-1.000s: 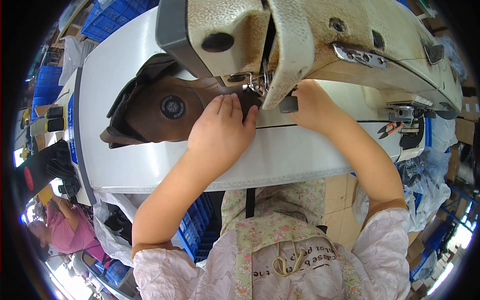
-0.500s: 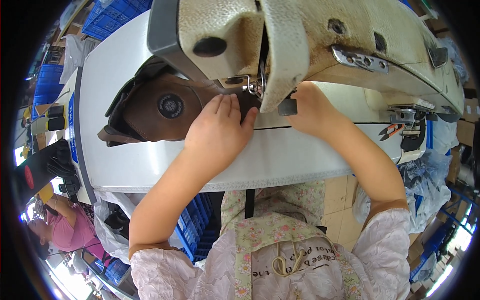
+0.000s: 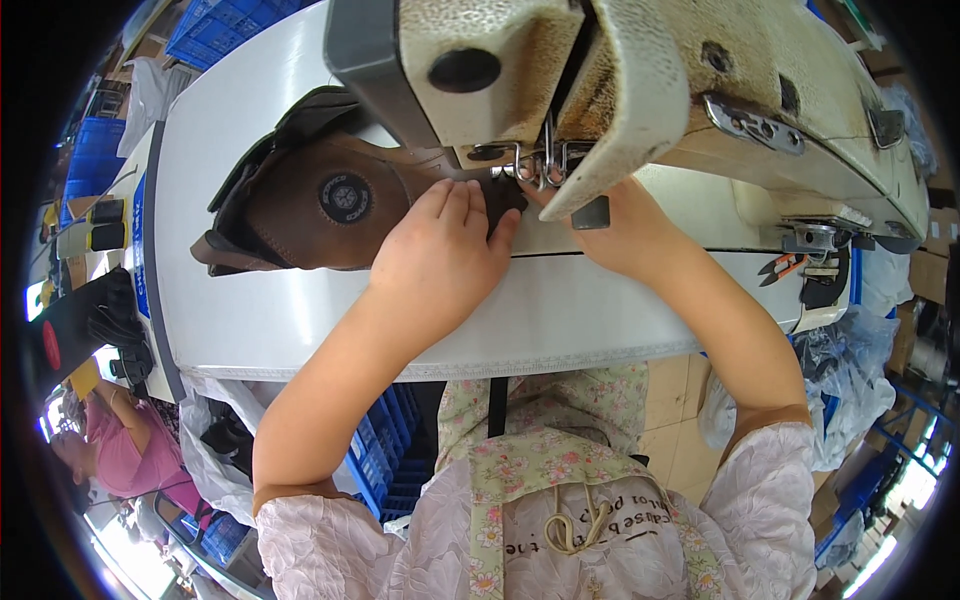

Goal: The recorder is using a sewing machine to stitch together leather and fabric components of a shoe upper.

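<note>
A brown leather shoe upper [image 3: 285, 215] with a round dark patch and black lining lies on the white sewing machine bed, left of the needle. My left hand [image 3: 440, 245] rests on its right end, fingers stretched flat over the leather and thumb apart. Above the work stands the cream sewing machine head [image 3: 500, 70], its metal presser foot parts [image 3: 540, 165] close to the leather's right end. My right hand [image 3: 630, 230] reaches in from the right by the needle area. Its fingers are mostly hidden behind the machine's guard, so their grip is unclear.
Orange-handled thread snips [image 3: 783, 268] lie at the table's right end. Thread spools [image 3: 107, 225] stand at the left edge. A blue crate [image 3: 385, 440] is below the table. A co-worker in pink [image 3: 125, 450] sits at far left. Plastic bags [image 3: 850, 360] hang at right.
The shoe upper has turned a little under my left hand, its round patch with it. My right hand's fingers have come further left toward the needle. The machine head appears shifted right in view.
</note>
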Motion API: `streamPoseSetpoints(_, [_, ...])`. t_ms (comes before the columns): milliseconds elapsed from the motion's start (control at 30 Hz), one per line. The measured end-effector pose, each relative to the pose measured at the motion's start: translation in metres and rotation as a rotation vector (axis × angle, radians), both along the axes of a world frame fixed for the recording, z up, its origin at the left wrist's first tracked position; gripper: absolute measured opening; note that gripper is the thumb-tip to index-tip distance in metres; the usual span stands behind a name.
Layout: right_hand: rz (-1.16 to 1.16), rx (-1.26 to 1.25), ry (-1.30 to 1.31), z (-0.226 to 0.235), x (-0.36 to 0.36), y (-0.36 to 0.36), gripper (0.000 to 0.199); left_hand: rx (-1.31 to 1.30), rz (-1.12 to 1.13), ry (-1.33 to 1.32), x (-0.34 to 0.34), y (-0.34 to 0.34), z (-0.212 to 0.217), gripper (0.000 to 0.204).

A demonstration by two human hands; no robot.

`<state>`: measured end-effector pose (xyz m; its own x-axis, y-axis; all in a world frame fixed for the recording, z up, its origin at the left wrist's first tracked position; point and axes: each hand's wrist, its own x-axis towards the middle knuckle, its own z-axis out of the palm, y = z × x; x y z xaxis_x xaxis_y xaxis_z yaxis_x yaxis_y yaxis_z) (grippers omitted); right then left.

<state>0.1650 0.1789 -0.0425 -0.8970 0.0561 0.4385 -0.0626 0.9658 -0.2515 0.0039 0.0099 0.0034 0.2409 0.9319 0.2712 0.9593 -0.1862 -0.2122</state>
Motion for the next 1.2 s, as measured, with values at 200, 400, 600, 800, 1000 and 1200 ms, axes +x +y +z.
streamPoseSetpoints(200, [0.047, -0.094, -0.056, -0.005, 0.004, 0.012, 0.006, -0.072, 0.02, -0.008, -0.003, -0.003, -0.001, 0.028])
streamPoseSetpoints(400, [0.094, -0.052, -0.108, -0.003, 0.004, 0.016, 0.004, -0.044, 0.023, 0.014, -0.002, -0.003, 0.0, 0.023])
streamPoseSetpoints(600, [0.071, -0.005, -0.089, -0.003, 0.002, 0.015, 0.009, -0.047, 0.017, 0.019, -0.004, 0.0, 0.0, 0.022])
streamPoseSetpoints(800, [-0.04, -0.136, -0.6, 0.017, -0.002, 0.01, 0.042, -0.046, -0.003, -0.001, -0.013, 0.0, 0.0, 0.025])
streamPoseSetpoints(1000, [-0.066, -0.119, -0.587, 0.017, -0.002, 0.007, 0.044, -0.015, -0.032, -0.061, -0.017, 0.003, 0.005, 0.017])
streamPoseSetpoints(1200, [-0.097, -0.302, -0.58, 0.013, -0.005, 0.01, 0.048, 0.025, 0.017, -0.117, -0.017, 0.003, -0.003, 0.023])
